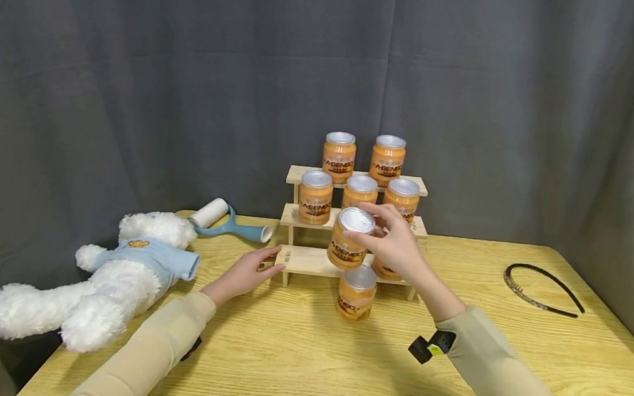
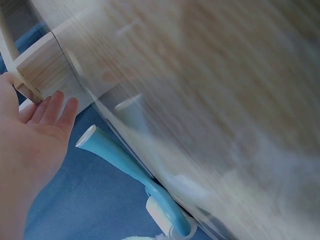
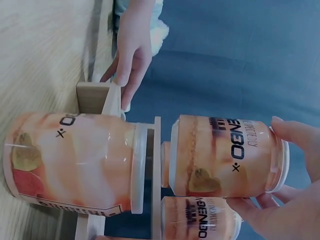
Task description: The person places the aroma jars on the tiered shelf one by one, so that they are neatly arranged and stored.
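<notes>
A three-step wooden display stand (image 1: 307, 260) holds orange jars with silver lids. My right hand (image 1: 395, 241) grips one jar (image 1: 348, 246) near its lid, thumb and fingers on opposite sides, above the lowest step. Another jar (image 1: 355, 297) stands on the table in front of the stand. At the stand's left end, my left hand (image 1: 242, 276) pinches the end of the lowest step between thumb and fingers; the right wrist view shows this hand (image 3: 134, 47) too. One jar on the lowest step is partly hidden behind the held jar and right hand.
Two jars stand on the top step, including a left one (image 1: 339, 158); three are on the middle step. A white plush toy (image 1: 131, 276) in a blue shirt lies left. Behind it is a blue-handled lint roller (image 1: 232, 228). A black headband (image 1: 540, 299) lies right.
</notes>
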A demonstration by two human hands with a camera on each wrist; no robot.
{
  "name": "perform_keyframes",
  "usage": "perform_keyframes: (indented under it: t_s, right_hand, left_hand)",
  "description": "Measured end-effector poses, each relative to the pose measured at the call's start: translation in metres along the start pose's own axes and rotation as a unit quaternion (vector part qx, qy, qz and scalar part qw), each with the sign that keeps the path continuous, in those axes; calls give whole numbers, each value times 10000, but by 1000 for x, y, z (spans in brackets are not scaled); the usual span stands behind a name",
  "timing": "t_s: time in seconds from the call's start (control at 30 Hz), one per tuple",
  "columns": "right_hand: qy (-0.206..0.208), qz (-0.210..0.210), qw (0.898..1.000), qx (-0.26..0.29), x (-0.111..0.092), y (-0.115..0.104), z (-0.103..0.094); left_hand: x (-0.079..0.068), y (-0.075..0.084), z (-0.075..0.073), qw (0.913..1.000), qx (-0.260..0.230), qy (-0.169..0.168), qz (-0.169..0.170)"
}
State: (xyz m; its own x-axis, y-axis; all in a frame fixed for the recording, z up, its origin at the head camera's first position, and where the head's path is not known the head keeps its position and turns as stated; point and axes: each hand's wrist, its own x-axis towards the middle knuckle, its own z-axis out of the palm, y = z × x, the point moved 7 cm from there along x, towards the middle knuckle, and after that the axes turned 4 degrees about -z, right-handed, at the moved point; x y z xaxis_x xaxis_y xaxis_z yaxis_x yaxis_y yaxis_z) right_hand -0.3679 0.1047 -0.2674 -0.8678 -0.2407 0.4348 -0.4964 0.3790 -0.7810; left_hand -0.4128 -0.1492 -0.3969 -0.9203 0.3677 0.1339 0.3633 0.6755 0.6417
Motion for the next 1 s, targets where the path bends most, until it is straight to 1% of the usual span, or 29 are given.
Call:
perform_keyframes:
  t_s: [0.13, 0.23, 0.4, 0.57, 0.83, 1.0]
  right_hand:
    - [135, 146, 9997, -121, 10, 7, 1]
    - [172, 168, 9997, -57, 15, 12, 3]
    - [109, 128, 9999, 6, 17, 23, 8]
    - [49, 63, 9999, -83, 15, 30, 11]
    - [-77, -147, 9962, -855, 13, 29, 16]
    - [-284, 1, 9913, -1287, 10, 31, 18]
  left_hand:
    - [0, -1, 0, 10000, 3, 28, -7]
    - [0, -1, 0, 10000, -22, 35, -16]
    - [-1, 1, 1, 10000, -56, 2, -29]
    - [-1, 1, 0, 10000, -63, 11, -52]
    - [-1, 0, 0, 10000, -90, 16, -32]
    - [-1, 0, -1, 9999, -97, 15, -33]
